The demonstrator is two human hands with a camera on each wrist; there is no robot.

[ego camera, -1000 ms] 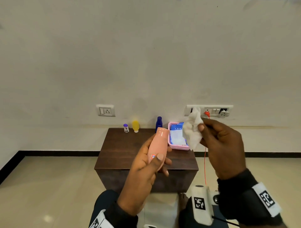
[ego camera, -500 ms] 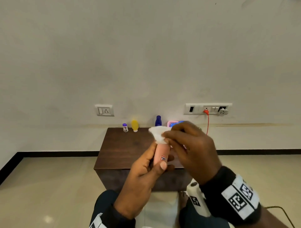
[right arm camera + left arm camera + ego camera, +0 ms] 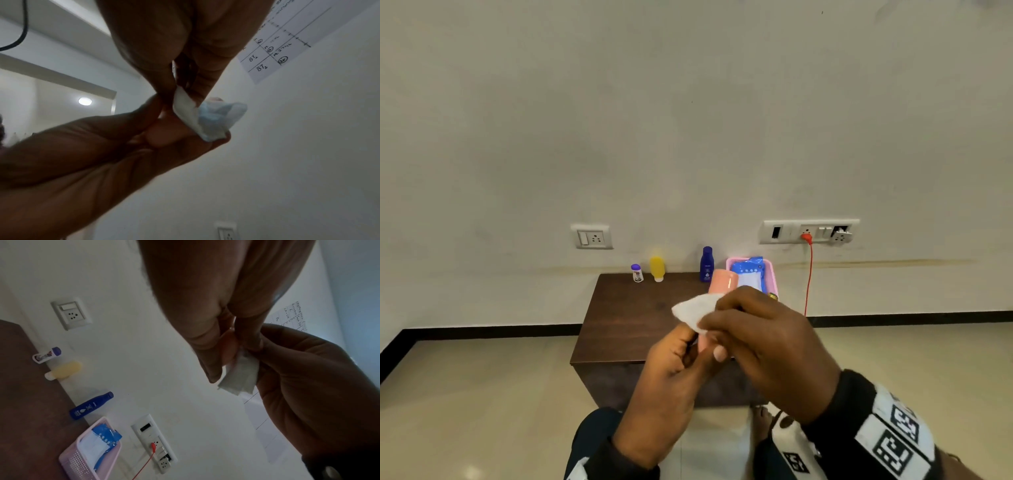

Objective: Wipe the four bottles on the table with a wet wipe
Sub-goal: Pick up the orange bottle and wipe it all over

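Pink bottle held up off the worktop, wipe pressed against it

Pink bottle first: we hold the slim salmon-pink plastic bottle (image 3: 722,281) in the air in front of us, above the near part of the dark brown wooden worktop (image 3: 633,315), its top end tilted away towards the wall. Our left hand (image 3: 671,387) has its fingers and thumb curled round the lower end of the bottle. Our right hand (image 3: 767,346) has its fingers bent over a folded white wet wipe (image 3: 693,310) and pinches it against the bottle's side, about halfway up; a corner of the wipe sticks out to the left of the fingers. In the left wrist view the wipe (image 3: 239,378) hangs as a small folded flap between the two hands, and in the right wrist view it (image 3: 207,118) wraps part of the bottle just above our left thumb.

Three other bottles stand upright in a row along the far edge of the worktop, against the wall: a small white bottle with a purple cap (image 3: 637,273) on the left, a yellow squeeze bottle standing on its white cap (image 3: 657,269) just beside it, and a dark blue bottle with a blue cap (image 3: 706,264) further right. Right of the blue bottle sits a pink plastic mesh basket (image 3: 770,277) holding a blue and white pack of wipes (image 3: 749,274).

On the wall behind we see a white socket plate (image 3: 592,236) to the left and a longer white switchboard (image 3: 810,231) to the right, with an orange cable (image 3: 808,277) plugged in and hanging down.
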